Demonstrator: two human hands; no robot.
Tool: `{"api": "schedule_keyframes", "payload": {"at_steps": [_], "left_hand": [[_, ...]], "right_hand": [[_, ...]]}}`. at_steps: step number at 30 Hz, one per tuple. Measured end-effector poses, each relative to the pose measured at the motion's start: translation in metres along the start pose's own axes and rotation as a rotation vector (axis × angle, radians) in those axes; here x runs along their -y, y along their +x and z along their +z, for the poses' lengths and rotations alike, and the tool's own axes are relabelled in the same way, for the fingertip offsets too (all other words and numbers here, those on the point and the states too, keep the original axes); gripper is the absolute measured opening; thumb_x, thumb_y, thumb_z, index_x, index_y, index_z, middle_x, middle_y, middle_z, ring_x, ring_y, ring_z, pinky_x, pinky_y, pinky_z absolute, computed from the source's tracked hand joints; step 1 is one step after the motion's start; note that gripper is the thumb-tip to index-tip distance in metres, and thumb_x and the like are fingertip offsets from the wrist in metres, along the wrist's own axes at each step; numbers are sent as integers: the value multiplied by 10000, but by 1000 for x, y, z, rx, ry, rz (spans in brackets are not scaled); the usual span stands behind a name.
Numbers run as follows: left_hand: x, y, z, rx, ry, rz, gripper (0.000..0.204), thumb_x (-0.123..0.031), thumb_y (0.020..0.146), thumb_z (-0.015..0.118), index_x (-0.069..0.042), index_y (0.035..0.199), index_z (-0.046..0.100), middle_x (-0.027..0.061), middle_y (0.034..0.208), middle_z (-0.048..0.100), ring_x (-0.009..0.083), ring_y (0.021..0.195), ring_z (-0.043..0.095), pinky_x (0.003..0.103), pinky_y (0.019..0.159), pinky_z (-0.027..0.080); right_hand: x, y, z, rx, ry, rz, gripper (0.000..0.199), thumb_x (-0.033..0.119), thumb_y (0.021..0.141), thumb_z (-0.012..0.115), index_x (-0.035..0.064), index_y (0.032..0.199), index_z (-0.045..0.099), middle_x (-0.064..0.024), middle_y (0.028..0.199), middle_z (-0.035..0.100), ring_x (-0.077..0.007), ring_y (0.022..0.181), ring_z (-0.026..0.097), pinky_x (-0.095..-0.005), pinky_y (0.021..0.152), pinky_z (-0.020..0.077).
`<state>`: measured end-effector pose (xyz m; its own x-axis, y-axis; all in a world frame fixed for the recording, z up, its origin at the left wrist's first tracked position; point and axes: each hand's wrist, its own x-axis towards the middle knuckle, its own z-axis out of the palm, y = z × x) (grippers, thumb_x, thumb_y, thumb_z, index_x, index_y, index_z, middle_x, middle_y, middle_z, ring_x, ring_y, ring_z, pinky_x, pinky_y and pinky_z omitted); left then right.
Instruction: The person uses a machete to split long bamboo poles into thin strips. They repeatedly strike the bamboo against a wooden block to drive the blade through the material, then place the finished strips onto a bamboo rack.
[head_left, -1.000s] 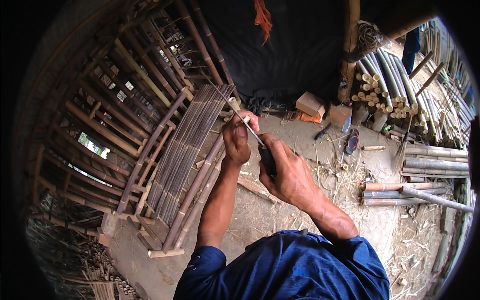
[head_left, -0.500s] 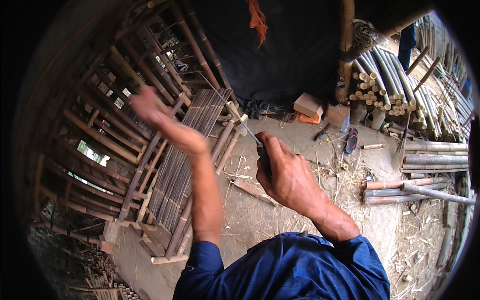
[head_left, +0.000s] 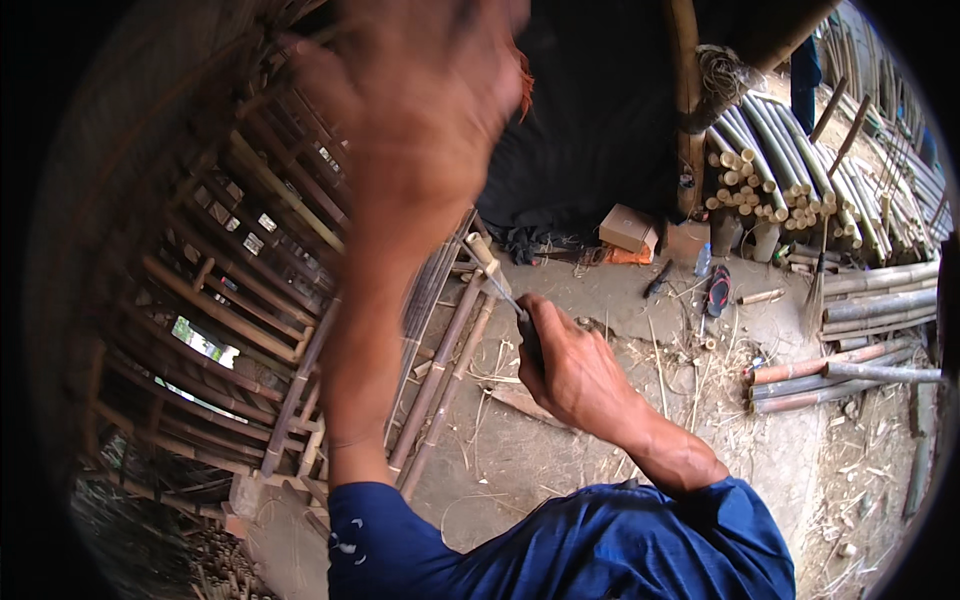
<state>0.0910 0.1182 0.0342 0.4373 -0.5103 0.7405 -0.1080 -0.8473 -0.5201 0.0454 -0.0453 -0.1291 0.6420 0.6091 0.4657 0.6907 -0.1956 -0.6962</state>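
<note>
Bamboo everywhere: a slatted bamboo frame (head_left: 440, 370) leaning across the left and middle, its long poles running down toward the lower left, thin slats packed between them

Right hand (head_left: 575, 370) clenched round the dark handle of a knife (head_left: 510, 305), blade angled up and left, tip at the pale cut end of a bamboo pole (head_left: 480, 250) at the frame's upper edge; blade and pole end apparently touching, though too small to be sure

Left hand (head_left: 420, 110) raised high and close to the camera, blurred, well apart from knife and frame; grasping nothing visible, fingers seemingly loose and spread, but cannot tell for certain through the blur

Blue sleeves (head_left: 560, 545) along the lower edge

Beyond the right hand, bare dirt ground (head_left: 620, 300) strewn with dry shavings and straw. Small cardboard box (head_left: 628, 228) near a dark cloth backdrop (head_left: 590, 120). Dark sandal (head_left: 718, 290) lying flat on the dirt, just right of the box

Stack of cut bamboo poles (head_left: 760, 170) piled end-on at the upper right, beside an upright post (head_left: 686, 100). More long bamboo poles (head_left: 850, 360) lying on the ground at the far right, roughly parallel, near the stack but apart from the hands
</note>
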Motion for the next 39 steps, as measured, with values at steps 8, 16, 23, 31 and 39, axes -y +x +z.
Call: {"api": "schedule_keyframes", "payload": {"at_steps": [8, 16, 23, 31, 39], "left_hand": [[23, -140, 83, 244, -126, -327, 451, -334, 1013, 455, -243, 1454, 472, 89, 1557, 355, 370, 1478, 201, 759, 1075, -15], [56, -184, 107, -108, -579, -920, 393, -360, 1032, 458, -98, 1287, 605, 121, 1294, 612, 290, 1257, 520, 593, 1076, 260], [-4, -72, -71, -209, -780, -476, 432, -306, 856, 777, 22, 1102, 643, 83, 962, 682, 161, 869, 649, 302, 760, 522], [52, -22, -59, -277, -846, -739, 277, -161, 829, 806, 63, 935, 681, 48, 797, 678, 86, 724, 611, 226, 678, 480], [57, -10, -18, -430, -726, -844, 254, -32, 726, 846, 56, 880, 665, 73, 765, 669, 121, 663, 611, 255, 629, 495]], "right_hand": [[-53, 4, 96, 23, 15, 88, 225, 97, 876, 551, -27, 1010, 419, -332, 748, 612, -504, 698, 627, -569, 596, 490], [-94, 29, 142, 18, -34, 66, 314, 114, 827, 585, -38, 1050, 426, -328, 862, 638, -516, 759, 632, -577, 688, 510], [-2, 49, 26, -155, 18, -260, 323, 70, 780, 653, -34, 1005, 447, -294, 795, 635, -489, 750, 641, -543, 690, 523], [36, 87, -21, 53, -39, -275, 302, 50, 804, 680, -55, 988, 465, -293, 704, 612, -477, 757, 630, -485, 630, 496], [29, 97, -6, 20, -302, -204, 359, 85, 792, 676, -49, 1038, 451, -319, 755, 628, -473, 790, 646, -500, 686, 537]]}}
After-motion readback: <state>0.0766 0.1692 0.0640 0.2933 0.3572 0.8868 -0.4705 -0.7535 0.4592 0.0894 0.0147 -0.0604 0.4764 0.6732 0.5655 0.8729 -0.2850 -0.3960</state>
